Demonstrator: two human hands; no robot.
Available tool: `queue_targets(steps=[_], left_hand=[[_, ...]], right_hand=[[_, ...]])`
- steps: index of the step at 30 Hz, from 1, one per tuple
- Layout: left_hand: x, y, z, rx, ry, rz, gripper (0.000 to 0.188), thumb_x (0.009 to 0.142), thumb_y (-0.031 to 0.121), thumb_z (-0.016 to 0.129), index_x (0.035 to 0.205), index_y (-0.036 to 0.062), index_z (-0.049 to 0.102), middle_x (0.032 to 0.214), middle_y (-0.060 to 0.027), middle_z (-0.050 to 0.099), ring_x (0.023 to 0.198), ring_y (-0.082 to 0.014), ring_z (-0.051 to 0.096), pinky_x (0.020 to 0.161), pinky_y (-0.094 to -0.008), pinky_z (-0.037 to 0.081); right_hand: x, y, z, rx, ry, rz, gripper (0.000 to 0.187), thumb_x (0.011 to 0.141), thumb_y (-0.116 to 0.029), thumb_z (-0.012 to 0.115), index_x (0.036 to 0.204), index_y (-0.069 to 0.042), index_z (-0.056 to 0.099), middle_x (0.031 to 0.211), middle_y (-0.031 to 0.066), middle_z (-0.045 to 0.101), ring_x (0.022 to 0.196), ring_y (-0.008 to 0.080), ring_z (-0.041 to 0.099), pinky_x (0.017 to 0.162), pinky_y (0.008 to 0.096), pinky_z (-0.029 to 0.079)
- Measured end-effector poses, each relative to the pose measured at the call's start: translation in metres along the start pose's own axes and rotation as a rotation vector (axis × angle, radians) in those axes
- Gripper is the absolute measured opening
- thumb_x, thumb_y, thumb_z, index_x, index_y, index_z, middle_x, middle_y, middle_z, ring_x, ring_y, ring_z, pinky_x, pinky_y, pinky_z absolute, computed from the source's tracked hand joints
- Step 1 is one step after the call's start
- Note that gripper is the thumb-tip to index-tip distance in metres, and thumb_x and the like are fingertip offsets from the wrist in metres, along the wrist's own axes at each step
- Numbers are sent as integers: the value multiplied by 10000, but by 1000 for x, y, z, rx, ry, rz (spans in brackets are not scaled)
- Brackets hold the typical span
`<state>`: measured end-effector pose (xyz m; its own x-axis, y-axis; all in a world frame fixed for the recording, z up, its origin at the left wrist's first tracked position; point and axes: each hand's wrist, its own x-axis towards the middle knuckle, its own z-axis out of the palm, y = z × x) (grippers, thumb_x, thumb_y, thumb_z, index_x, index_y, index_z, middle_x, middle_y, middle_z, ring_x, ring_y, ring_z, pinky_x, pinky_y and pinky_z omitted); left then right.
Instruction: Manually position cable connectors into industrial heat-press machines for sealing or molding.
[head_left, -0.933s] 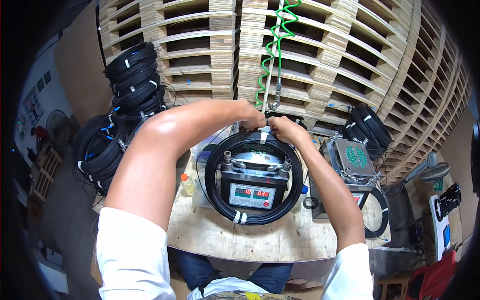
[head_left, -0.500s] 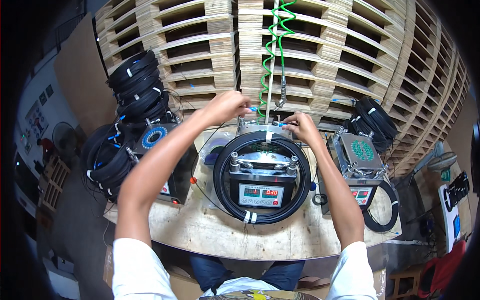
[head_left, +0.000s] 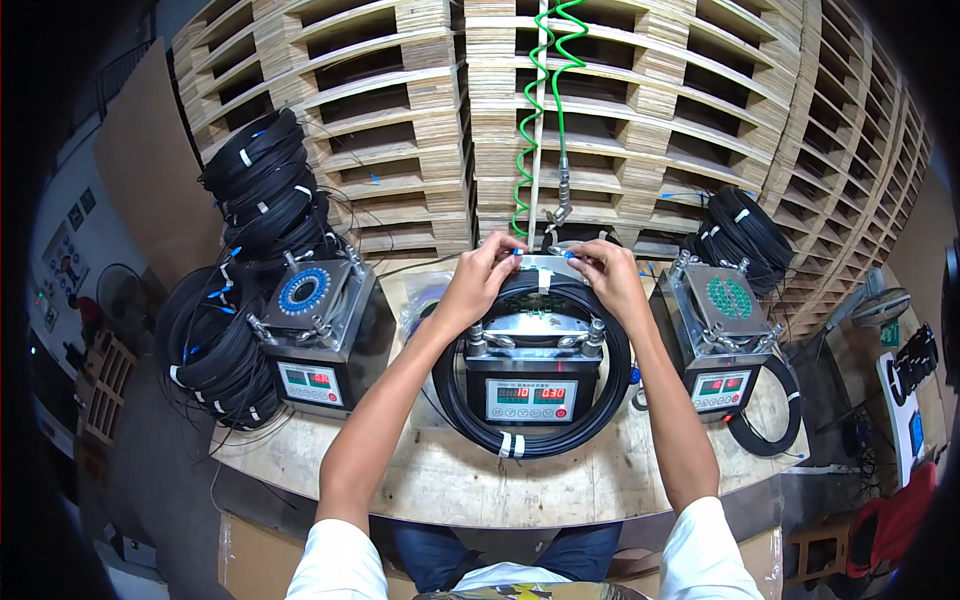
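Observation:
A coil of black cable [head_left: 447, 385], bound with white tape, encircles the middle bench machine [head_left: 530, 365], whose small panel shows lit red digits. Above the far side of the coil, my left hand [head_left: 484, 280] is closed in a pinch on a blue-tipped cable end [head_left: 518, 252]. A second blue cable tip [head_left: 569, 255] sits between the thumb and fingers of my right hand [head_left: 612, 280]. The two tips are a short gap apart, over the machine's back edge. My palms hide part of the cable behind the tips.
Similar machines stand at the left [head_left: 310, 330] and right [head_left: 722, 330] on the wooden table [head_left: 450, 490]. Stacked black cable coils [head_left: 262, 185] are at far left, more coils [head_left: 742, 240] at back right. A green spiral air hose [head_left: 563, 110] hangs before wooden pallets [head_left: 640, 75].
My left hand has moved right and lower, bringing its cable end nearer the right hand's. The left forearm no longer covers the left machine. Digits on the middle panel have changed.

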<state>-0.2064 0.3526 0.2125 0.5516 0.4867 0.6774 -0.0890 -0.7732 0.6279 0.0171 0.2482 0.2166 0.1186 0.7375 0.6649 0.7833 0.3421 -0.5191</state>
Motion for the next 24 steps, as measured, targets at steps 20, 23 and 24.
queue_targets(steps=[20, 23, 24], left_hand=[[21, 30, -10, 154, 83, 25, 221, 954, 134, 677, 1134, 9, 654, 1028, -150, 695, 966, -264, 668, 873, -392, 510], [32, 22, -11, 327, -2, 177, 267, 920, 190, 709, 1112, 15, 648, 1026, -142, 674, 1053, -337, 592, 957, -444, 445], [35, 20, -6, 317, -106, 210, 250, 927, 180, 698, 1097, 9, 633, 1020, -147, 675, 1050, -344, 597, 950, -440, 451]], right_hand=[[12, 9, -18, 37, 10, -19, 244, 908, -71, 693, 1149, -57, 733, 931, 185, 712, 812, 316, 678, 721, 388, 522], [24, -5, -12, 2, -243, 117, 354, 905, -45, 692, 1255, -50, 640, 993, 196, 702, 913, 336, 694, 784, 408, 527], [22, -1, -7, 75, -240, 39, 420, 895, -14, 693, 1295, -42, 568, 1069, 172, 681, 961, 302, 696, 822, 393, 530]])
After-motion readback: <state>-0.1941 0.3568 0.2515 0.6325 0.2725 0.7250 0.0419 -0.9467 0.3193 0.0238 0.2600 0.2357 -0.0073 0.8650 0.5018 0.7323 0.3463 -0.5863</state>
